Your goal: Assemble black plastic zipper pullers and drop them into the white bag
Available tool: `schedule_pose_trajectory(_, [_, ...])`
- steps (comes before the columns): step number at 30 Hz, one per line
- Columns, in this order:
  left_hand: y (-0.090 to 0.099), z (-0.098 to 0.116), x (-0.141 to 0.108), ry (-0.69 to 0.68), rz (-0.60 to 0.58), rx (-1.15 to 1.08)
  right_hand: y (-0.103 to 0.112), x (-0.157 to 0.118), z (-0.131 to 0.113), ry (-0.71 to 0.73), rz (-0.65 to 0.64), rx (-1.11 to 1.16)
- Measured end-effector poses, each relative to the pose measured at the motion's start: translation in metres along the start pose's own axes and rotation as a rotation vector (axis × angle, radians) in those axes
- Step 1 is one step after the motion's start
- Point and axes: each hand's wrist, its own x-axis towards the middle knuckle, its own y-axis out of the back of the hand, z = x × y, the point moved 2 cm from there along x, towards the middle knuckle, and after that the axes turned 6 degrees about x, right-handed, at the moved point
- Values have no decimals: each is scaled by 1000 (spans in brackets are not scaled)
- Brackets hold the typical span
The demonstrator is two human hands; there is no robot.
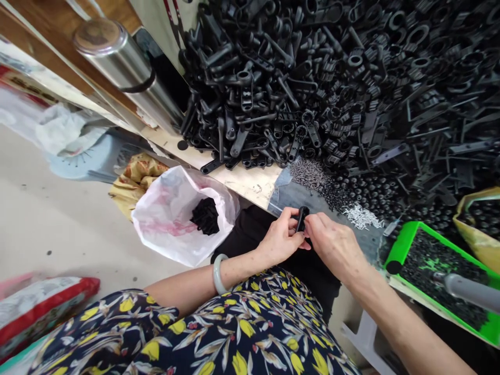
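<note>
Just in front of the table edge, my left hand [279, 239] is closed around a black plastic part [301, 219], whose rounded end sticks up past the fingers. My right hand [330, 242] meets it from the other side, fingertips pinched together against the part. Whether a smaller piece sits in that pinch is hidden. Beyond the hands, a heap of black plastic parts [250, 99] covers much of the table. Small grey pieces [310, 173], round black pieces [363, 192] and short silvery pins [363, 215] lie in piles nearer to me.
A white bag [164, 229] with black parts inside stands left of my lap. At right are a green tray [406, 245] of small black pieces, a grey-handled tool [469, 289] and a yellow bag [476, 229]. A steel thermos [128, 73] stands at the table's left.
</note>
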Motion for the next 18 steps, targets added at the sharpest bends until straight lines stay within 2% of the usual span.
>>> schedule_pose_trajectory(6, [5, -3, 1, -5, -25, 5, -7, -12, -15, -34, 35, -22])
schedule_pose_trajectory(12, [7, -1, 1, 10, -39, -42, -14, -35, -28, 13, 100, -4])
schedule_pose_trajectory(14, [6, 2, 0, 4, -44, -55, -14, -37, -30, -3, 79, 11])
schedule_pose_trajectory(18, [5, 8, -2, 7, -37, -100, -5, -32, -15, -67, 12, 246])
